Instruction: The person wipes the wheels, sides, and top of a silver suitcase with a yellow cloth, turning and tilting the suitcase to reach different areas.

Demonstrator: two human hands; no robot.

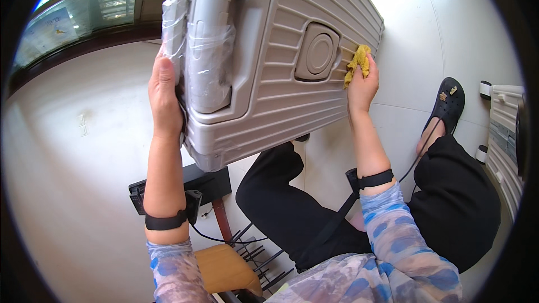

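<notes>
A light grey ribbed hard-shell suitcase [278,92] is tilted in front of me, its plastic-wrapped handle [209,67] towards the left. A recessed panel with a round emblem [318,52] sits in its side. My left hand [164,92] grips the suitcase's left edge, thumb up beside a plastic-wrapped part [174,21]; its fingers are mostly hidden behind the edge. In my right hand [363,86] is a crumpled yellow cloth [359,63], pressed against the ribs to the right of the panel.
A second suitcase with wheels [501,134] stands at the far right, near my black clog [447,101]. Below left are a wooden chair seat [229,267], a dark rack [269,263] and a black box-like object [214,185]. A dark-framed glass cabinet or window [84,21] is at upper left.
</notes>
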